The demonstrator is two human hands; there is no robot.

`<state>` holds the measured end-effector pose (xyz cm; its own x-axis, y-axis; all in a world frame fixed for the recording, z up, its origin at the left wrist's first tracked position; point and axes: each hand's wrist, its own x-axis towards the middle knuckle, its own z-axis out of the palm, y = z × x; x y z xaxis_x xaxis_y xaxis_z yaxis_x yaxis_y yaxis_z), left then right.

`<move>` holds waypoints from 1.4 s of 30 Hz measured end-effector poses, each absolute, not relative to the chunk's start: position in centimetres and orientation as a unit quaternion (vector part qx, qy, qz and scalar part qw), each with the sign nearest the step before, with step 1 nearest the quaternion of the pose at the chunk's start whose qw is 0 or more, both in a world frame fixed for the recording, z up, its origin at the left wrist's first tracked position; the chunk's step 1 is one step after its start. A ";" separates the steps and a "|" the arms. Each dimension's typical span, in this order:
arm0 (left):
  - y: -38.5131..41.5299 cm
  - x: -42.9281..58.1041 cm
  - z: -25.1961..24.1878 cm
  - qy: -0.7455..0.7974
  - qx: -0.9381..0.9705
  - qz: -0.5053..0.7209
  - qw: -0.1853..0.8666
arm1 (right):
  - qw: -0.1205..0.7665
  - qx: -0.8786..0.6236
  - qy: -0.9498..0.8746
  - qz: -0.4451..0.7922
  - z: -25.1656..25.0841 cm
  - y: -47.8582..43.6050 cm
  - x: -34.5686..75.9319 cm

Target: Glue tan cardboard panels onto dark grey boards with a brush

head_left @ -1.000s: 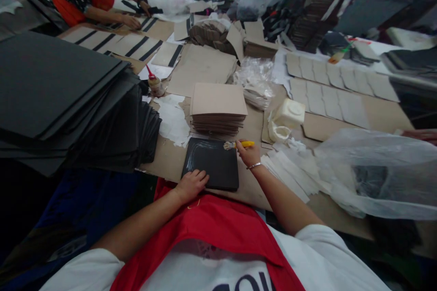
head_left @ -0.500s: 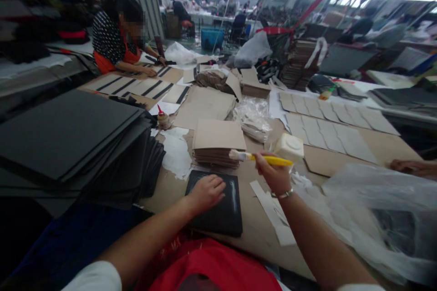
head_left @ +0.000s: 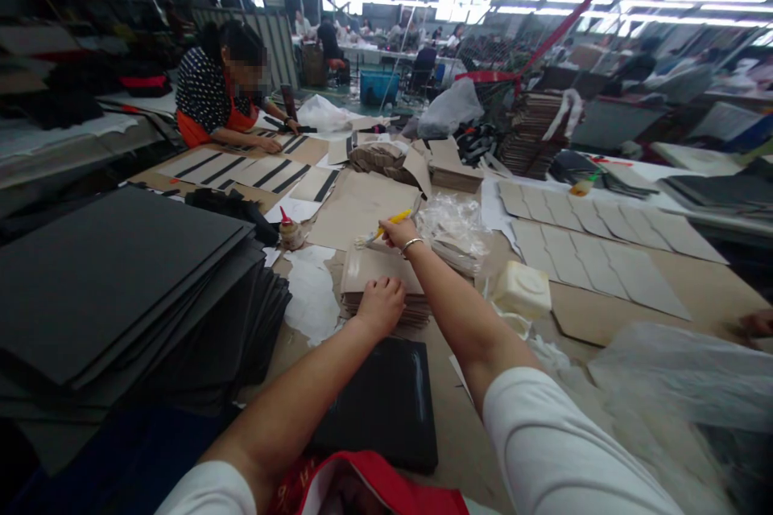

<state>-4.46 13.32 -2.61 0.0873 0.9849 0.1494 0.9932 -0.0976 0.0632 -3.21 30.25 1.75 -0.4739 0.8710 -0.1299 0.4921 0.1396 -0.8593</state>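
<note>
My right hand [head_left: 397, 234] grips a yellow-handled paintbrush [head_left: 401, 216], its pale bristles pointing left at the far part of a stack of tan cardboard sheets [head_left: 361, 267]. On the near edge of that stack rests my left hand [head_left: 382, 306], fingers stretched over the top sheet and nothing held in them. Between my arms, close to my body, lies a black rectangular panel [head_left: 386, 410] with a whitish streak on its right side. A cream plastic container [head_left: 522, 290] stands right of the stack.
Large dark grey sheets [head_left: 121, 273] are piled at left. A glue bottle with a red tip [head_left: 291, 232] stands behind the stack. Tan panels [head_left: 597, 261] lie in rows at right, beside clear plastic sheeting [head_left: 682, 378]. A co-worker [head_left: 211, 96] handles striped pieces at far left.
My right hand has carried the paintbrush left and forward, over the cardboard stack. My left hand has moved off the black panel, forward onto the stack's near edge.
</note>
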 end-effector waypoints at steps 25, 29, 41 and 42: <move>17.2 -8.4 3.8 -0.647 -0.757 -0.068 -0.062 | 0.494 -0.439 -0.675 0.330 0.5 11.6 21.8; 13.2 -8.1 4.8 -0.693 -0.584 -0.421 0.030 | 0.532 -0.451 -0.610 0.377 -0.2 10.1 18.9; -1.5 -1.7 -1.1 -0.494 -0.219 -0.734 -0.413 | 0.485 -0.495 -0.649 0.313 -4.2 7.1 16.1; -2.3 -2.4 -2.0 -0.504 -0.198 -0.733 -0.412 | 0.466 -0.501 -0.661 0.309 -5.1 6.7 17.0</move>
<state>-2.40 -2.31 -1.98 -0.5815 0.8039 -0.1251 -0.4046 -0.1524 0.9017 17.01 6.68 -5.08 -0.0647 0.9498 0.3063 0.3740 0.3076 -0.8749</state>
